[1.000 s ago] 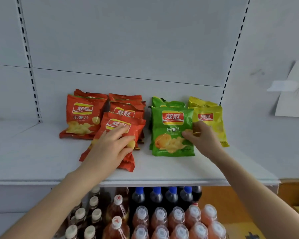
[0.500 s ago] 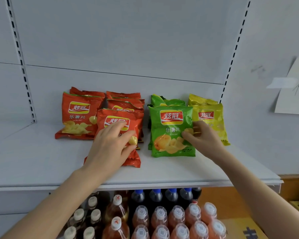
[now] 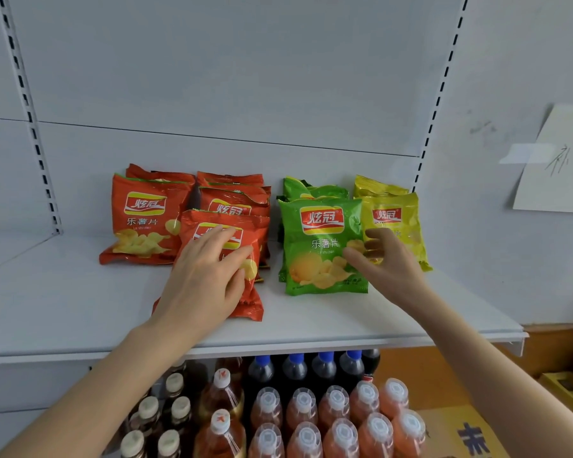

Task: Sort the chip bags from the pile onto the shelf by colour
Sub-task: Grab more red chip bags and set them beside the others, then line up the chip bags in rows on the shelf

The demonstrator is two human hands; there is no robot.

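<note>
Left hand (image 3: 205,279) lies palm down on the front red foil chip bag (image 3: 245,302), fingers straight and slightly spread, pressing, not gripping. That bag sits centre frame on the white metal shelf (image 3: 80,309), tilted, with its lower end toward the shelf lip and its top overlapping the stack behind. Right hand (image 3: 386,264) is at the right edge of the front green foil chip bag (image 3: 321,246). Its thumb is on the bag face and its fingers are curled by the edge, in front of the front yellow foil chip bag (image 3: 394,219). Cannot tell whether it actually pinches the green bag.

Counts:
- **Red:** about six. Two in the left red stack (image 3: 146,219), three in the middle red stack (image 3: 234,200), plus the one under the hand. Overlaps make this rough.
- **Green:** the front one plus at least one rear green bag (image 3: 315,190).
- **Yellow:** two, the front one and the rear yellow bag (image 3: 377,186).

Left to right the order is red, red, green, yellow. The rear bags are against the back panel, and the colour groups are just beside one another.

Below the shelf, lower frame:
- four dark drink bottles with blue caps (image 3: 295,361)
- ten orange-pink drink bottles with clear caps (image 3: 336,398), in two rows of five
- two amber bottles with white caps (image 3: 222,380)
- five bottles with beige caps (image 3: 176,383), lower left

One white paper sheet (image 3: 559,160) is taped to the wall at the right edge. One yellow cardboard box (image 3: 460,434) is at lower right.
</note>
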